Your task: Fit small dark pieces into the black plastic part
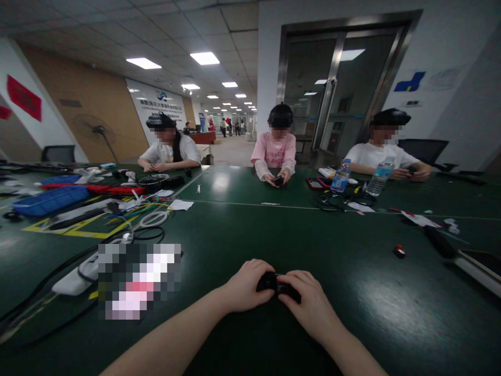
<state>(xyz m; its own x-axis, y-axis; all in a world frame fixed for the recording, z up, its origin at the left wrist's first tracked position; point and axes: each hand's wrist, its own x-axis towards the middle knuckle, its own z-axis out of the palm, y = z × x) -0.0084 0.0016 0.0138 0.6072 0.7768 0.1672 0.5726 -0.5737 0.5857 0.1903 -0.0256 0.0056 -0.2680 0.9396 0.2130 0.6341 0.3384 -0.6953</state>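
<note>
Together, the left hand [246, 286] and right hand [309, 302] curl closed around a small black object [276, 284].

Both bare forearms reached in from the near edge of the worktop and met near its middle. The left hand [245, 286] lay knuckles up, its fingers curled inward toward the right. The right hand [309, 303] mirrored it, fingers bent and thumb tucked in front. The fingertips of both hands came together, pinched closed on the same small dark thing, wrists low.
</note>
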